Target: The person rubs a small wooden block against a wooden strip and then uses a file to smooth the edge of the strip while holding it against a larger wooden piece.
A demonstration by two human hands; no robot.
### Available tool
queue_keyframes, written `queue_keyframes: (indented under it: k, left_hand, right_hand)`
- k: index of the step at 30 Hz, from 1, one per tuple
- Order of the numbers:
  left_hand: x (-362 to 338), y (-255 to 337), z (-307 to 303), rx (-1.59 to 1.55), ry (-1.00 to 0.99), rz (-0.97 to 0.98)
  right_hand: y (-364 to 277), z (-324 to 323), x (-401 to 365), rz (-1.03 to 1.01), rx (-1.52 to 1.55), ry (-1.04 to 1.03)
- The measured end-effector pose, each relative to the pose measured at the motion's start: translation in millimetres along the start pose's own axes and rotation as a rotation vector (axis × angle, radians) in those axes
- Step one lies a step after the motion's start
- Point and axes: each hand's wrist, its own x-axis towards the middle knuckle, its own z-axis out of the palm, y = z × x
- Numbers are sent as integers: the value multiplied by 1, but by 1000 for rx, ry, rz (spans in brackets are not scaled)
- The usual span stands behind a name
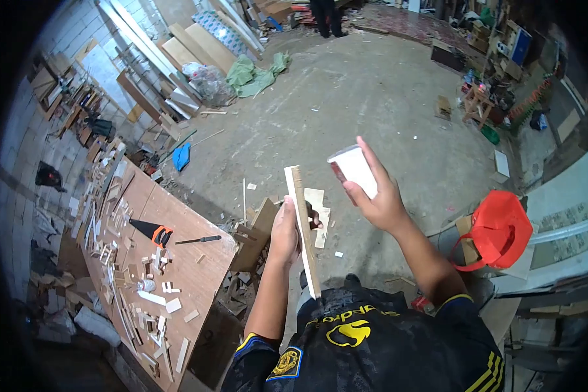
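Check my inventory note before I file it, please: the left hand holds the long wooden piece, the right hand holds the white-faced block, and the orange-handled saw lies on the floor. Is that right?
Not quite: the saw's place is wrong. The head view shows the orange-handled saw lying on the wooden tabletop. The left hand does hold the long wooden piece, and the right hand the white-faced block.
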Motion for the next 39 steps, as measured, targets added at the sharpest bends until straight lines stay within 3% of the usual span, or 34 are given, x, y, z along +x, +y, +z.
queue_keyframes:
  k: [2, 3, 4, 6, 8, 11, 12, 18, 24, 29, 33, 35, 39]
  left_hand:
    - [-5, 9, -1, 2, 88, -52]
    - [-6, 5, -21, -2, 73, -43]
    - [-9, -2, -39, -8, 49, -31]
    - [-15, -7, -38, 7, 282, 41]
    - [-19, -16, -61, 179, 304, 133]
    - [-32, -5, -62, 176, 395, 60]
    - [-26, -27, -92, 229, 442, 154]
    - [-31, -21, -91, 153, 337, 265]
    - [-8, -28, -113, 306, 387, 316]
    - [-9, -11, -116, 160, 264, 344]
    - [-1, -3, -139, 167, 255, 325]
    - [8, -3, -157, 332, 304, 350]
    - [12, 9, -169, 278, 334, 331]
  right_hand:
    - [1, 2, -9, 273, 244, 7]
    - [12, 9, -17, 172, 162, 71]
    - [14, 9, -25, 257, 241, 62]
    - [27, 12, -48, 375, 282, 45]
    - [33, 10, -66, 424, 276, 67]
    - [43, 8, -98, 513, 264, 83]
    - [47, 7, -105, 534, 250, 86]
    - [56, 2, -133, 645, 266, 85]
    - [46, 10, -123, 645, 216, 97]
    - [42, 32, -119, 630, 209, 67]
    - [36, 52, -109, 679, 226, 3]
    - [35, 63, -103, 660, 208, -9]
    - [29, 87, -86, 680, 253, -58]
